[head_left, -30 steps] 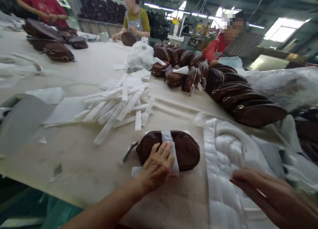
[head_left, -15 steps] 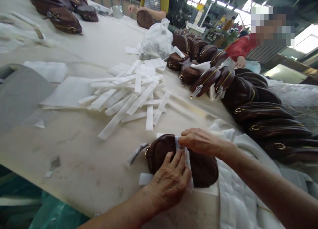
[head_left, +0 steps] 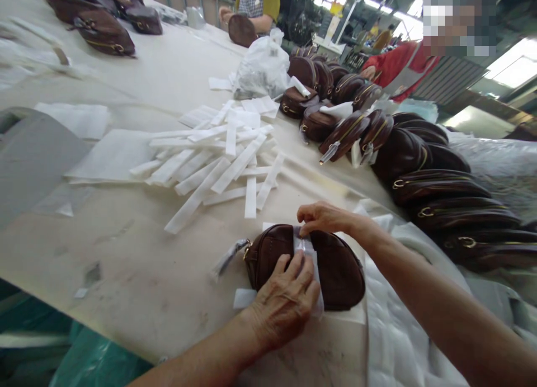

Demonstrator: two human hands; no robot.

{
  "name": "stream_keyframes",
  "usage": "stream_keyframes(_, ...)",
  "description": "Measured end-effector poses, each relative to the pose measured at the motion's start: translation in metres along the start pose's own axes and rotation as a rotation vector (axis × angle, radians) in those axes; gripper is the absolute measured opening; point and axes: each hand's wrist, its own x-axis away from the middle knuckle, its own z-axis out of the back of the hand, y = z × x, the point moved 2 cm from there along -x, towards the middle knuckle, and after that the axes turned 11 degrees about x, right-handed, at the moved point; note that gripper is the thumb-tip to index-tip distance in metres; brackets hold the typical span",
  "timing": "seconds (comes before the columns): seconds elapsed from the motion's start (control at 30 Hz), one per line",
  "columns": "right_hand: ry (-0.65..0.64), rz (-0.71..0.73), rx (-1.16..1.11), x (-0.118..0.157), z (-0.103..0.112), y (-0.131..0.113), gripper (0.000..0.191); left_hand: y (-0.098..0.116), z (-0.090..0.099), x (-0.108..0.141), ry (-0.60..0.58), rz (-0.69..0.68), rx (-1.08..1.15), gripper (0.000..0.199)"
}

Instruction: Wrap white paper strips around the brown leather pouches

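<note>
A dark brown leather bag (head_left: 342,275) lies flat on the table before me, a gold ring and a plastic-wrapped zipper pull (head_left: 229,258) at its left end. Across its middle runs a strap wrapped in clear plastic (head_left: 302,244), with white sheeting along its lower part. My left hand (head_left: 287,297) rests over the bag's lower middle, fingers spread and fingertips on the wrapped strap. At the bag's top edge my right hand (head_left: 322,218) is closed, thumb and forefinger pinched at the wrap's upper end. A white strip (head_left: 244,298) shows at the bag's lower left.
Loose white foam strips (head_left: 210,169) are heaped beyond the bag. Brown bags (head_left: 444,187) line the table's right side, and more lie at the far left. Bubble wrap (head_left: 390,314) is beside my right forearm. A white plastic bag (head_left: 262,68) stands farther back; two people work nearby.
My right hand has drawn up and slightly left to the bag's top edge, uncovering more of the wrapped strap. My left hand stays on the bag. The person in red has shifted their arm.
</note>
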Motion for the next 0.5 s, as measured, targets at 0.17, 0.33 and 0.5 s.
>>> stream_keyframes(0.17,0.457,0.04,-0.025,0.045,-0.016,-0.005,0.016,-0.001,-0.002,0.001,0.028,-0.009,0.001,0.019)
stream_keyframes(0.33,0.637,0.272,0.167,0.096,-0.059,-0.037,0.032,0.0,-0.003,0.0,0.048,-0.012,-0.004,0.015)
stream_keyframes(0.5,0.681,0.229,0.296,0.121,-0.084,-0.054,0.04,0.002,-0.004,0.004,0.133,-0.012,0.009,0.013)
